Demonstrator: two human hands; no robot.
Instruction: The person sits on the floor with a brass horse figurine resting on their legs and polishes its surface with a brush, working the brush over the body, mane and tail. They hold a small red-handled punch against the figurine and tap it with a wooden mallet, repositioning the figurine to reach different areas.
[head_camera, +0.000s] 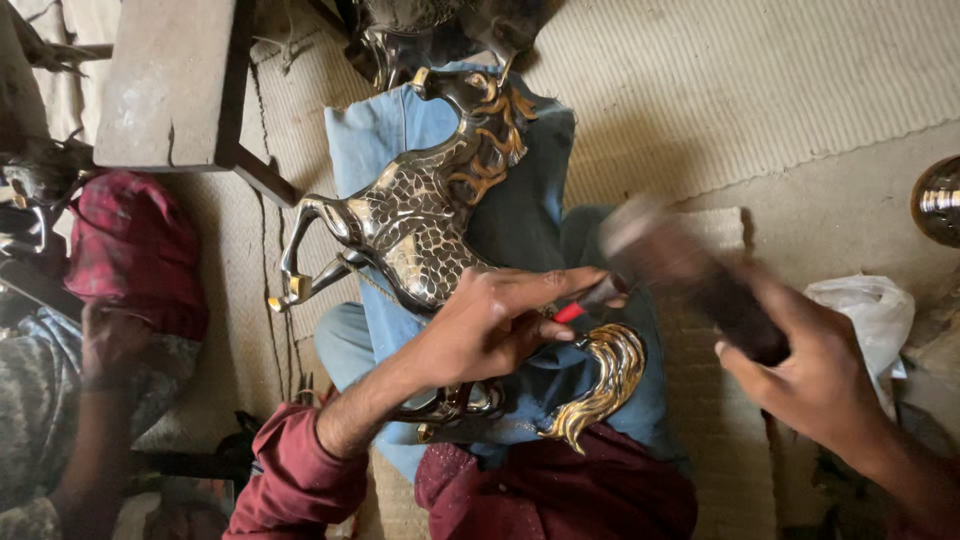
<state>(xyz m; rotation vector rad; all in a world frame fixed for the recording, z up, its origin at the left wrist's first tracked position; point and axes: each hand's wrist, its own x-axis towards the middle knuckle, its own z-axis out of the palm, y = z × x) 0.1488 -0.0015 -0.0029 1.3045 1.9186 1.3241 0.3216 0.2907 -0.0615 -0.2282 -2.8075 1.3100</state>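
A shiny metal horse figure (420, 225) with scale-like engraving, a golden mane and a golden tail (600, 385) lies on a blue cloth (530, 210) across my lap. My left hand (495, 320) rests on the horse's rump and pinches a thin tool with a red part (570, 312) against it. My right hand (820, 370) is raised to the right of the horse and grips a dark wooden mallet (690, 275), which is blurred by motion, its pale head pointing toward the tool.
A woven beige mat (700, 90) covers the floor. A low wooden stool (170, 85) stands at top left. Another person in a red checked garment (125, 250) sits at left. A white plastic bag (870, 310) and a shiny round metal object (938, 200) lie at right.
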